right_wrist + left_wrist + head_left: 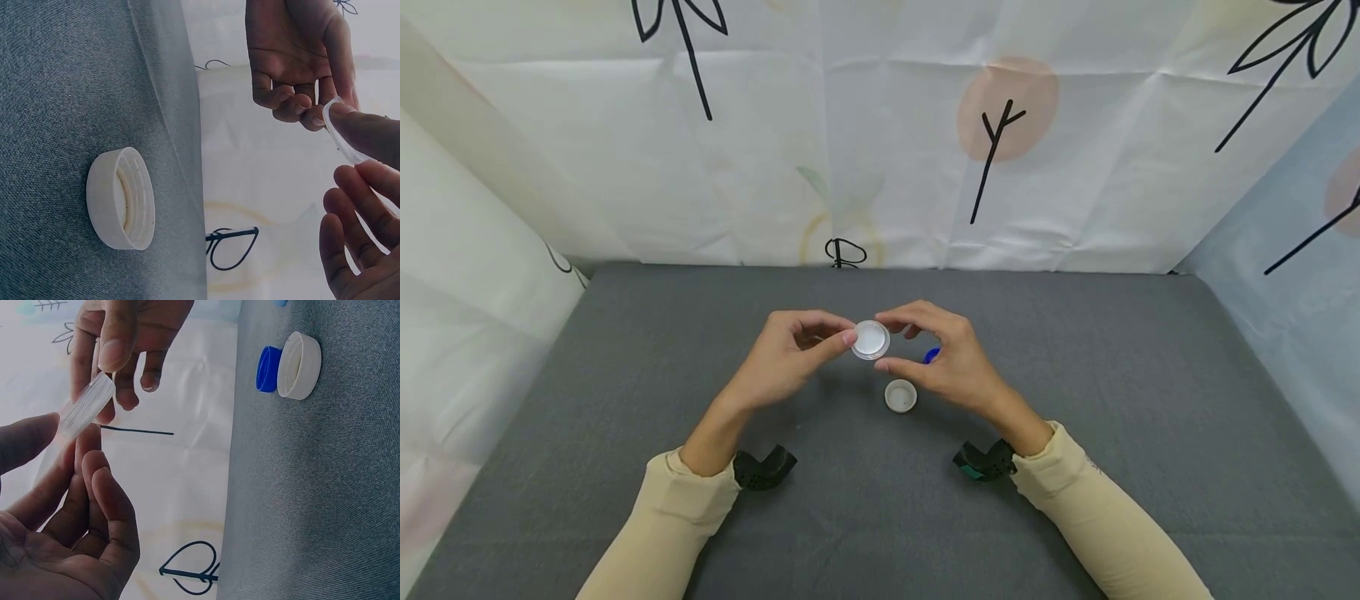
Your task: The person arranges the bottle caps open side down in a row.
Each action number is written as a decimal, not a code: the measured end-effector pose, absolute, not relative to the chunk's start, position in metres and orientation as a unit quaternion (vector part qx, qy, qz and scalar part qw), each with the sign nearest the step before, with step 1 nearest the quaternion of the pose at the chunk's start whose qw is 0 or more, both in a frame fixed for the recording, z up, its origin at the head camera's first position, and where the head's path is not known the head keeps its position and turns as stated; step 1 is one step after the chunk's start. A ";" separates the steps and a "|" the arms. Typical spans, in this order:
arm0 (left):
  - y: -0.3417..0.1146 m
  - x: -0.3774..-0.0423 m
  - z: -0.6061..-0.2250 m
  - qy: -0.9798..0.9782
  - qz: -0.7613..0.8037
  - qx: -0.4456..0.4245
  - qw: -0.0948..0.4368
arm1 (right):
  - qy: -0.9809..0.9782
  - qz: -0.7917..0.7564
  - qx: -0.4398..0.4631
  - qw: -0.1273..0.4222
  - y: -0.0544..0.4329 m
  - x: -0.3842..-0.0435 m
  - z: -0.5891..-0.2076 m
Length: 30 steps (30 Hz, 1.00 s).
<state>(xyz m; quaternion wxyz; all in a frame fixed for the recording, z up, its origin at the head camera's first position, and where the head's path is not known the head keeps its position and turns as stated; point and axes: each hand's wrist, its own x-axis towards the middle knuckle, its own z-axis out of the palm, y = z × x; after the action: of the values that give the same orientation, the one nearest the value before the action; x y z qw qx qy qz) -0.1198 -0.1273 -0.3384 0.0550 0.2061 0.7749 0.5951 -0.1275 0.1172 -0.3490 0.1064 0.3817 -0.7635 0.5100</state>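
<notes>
My left hand [782, 354] pinches a clear, ribbed round cap [871, 340] between thumb and fingers, above the table. In the left wrist view the cap [87, 406] is tilted and seen edge-on. My right hand [943, 354] is close at the cap's other side, thumb and fingers spread around its rim; whether they touch it is hard to tell. Below the hands, a white cap [900, 396] lies on the table with its hollow side up. A blue cap [931, 356] is partly hidden behind my right hand; the left wrist view shows that blue cap [268, 369] beyond the white one.
Grey cloth covers the table [850, 517]. Behind it hangs a white printed sheet [887, 167], with more sheeting at both sides. Dark bands sit at both wrists. A small light-blue bit [281, 302] shows at the top edge of the left wrist view.
</notes>
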 end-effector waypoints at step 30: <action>-0.125 -0.117 -0.336 0.771 0.594 0.223 0.053 | -0.750 0.583 0.311 0.024 0.124 -0.129 -0.347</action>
<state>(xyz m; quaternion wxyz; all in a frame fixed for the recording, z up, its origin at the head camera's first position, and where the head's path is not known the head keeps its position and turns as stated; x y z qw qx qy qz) -0.1171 -0.1252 -0.3362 0.0532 0.2226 0.7714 0.5938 -0.1293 0.1236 -0.3470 0.0238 0.3110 -0.7504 0.5828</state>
